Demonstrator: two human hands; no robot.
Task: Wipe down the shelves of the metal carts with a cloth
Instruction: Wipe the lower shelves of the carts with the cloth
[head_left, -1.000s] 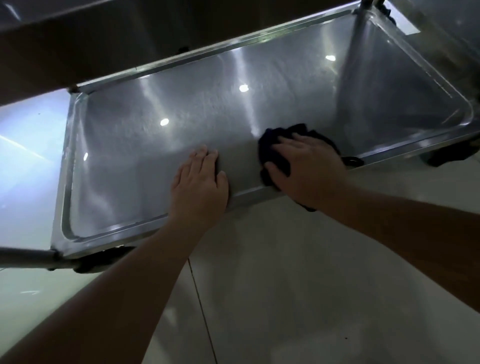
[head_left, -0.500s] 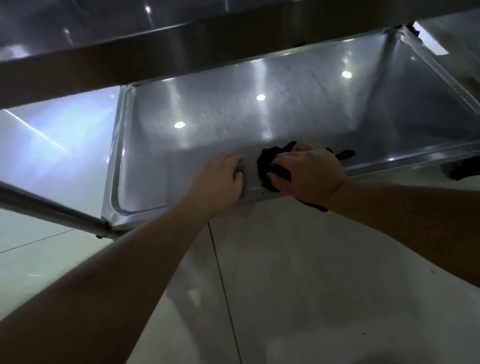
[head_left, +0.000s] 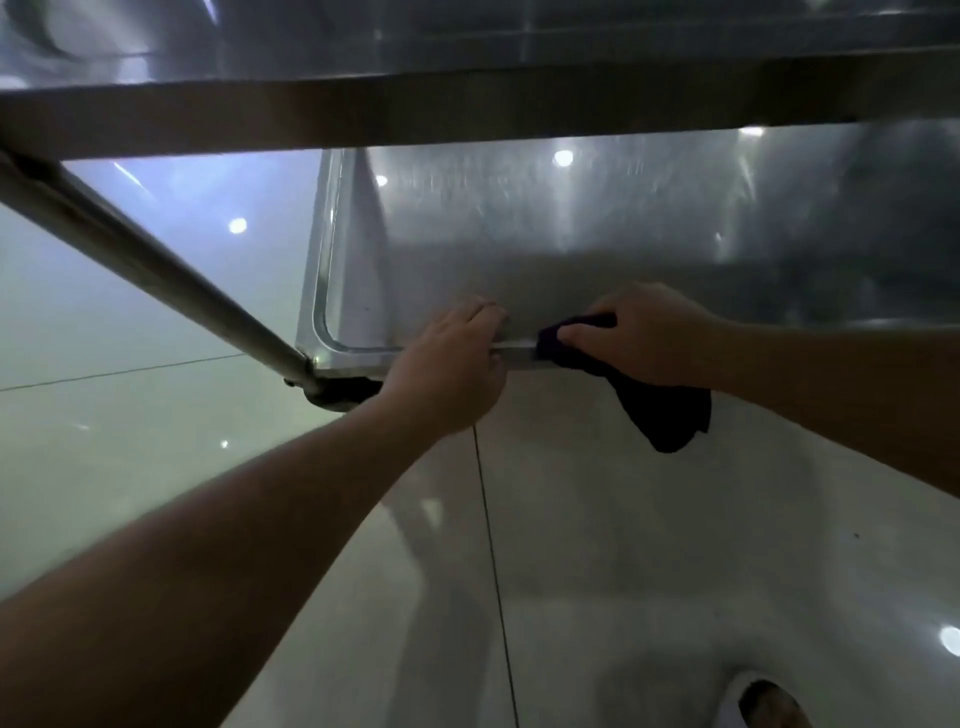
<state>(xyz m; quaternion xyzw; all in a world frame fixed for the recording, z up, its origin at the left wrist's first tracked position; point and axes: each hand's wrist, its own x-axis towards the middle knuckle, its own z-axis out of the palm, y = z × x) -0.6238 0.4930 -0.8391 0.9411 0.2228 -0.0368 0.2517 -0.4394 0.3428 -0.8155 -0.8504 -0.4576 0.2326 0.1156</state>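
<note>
A person wipes the front rim of a metal cart's lower shelf (head_left: 597, 249) with a dark cloth (head_left: 660, 410).

At centre frame, the right hand (head_left: 644, 332) grips the cloth against the shelf's front edge, its loose end hanging over the tiled floor (head_left: 675, 545); just left of it, the left hand (head_left: 452, 364) curls its fingers over the same rim, apparently steadying the cart. The shelf pan looks streaked but free of debris, suggesting its surface is largely wiped. The upper shelf (head_left: 467, 98), across the top of the frame, shows no clear sign either way.
</note>
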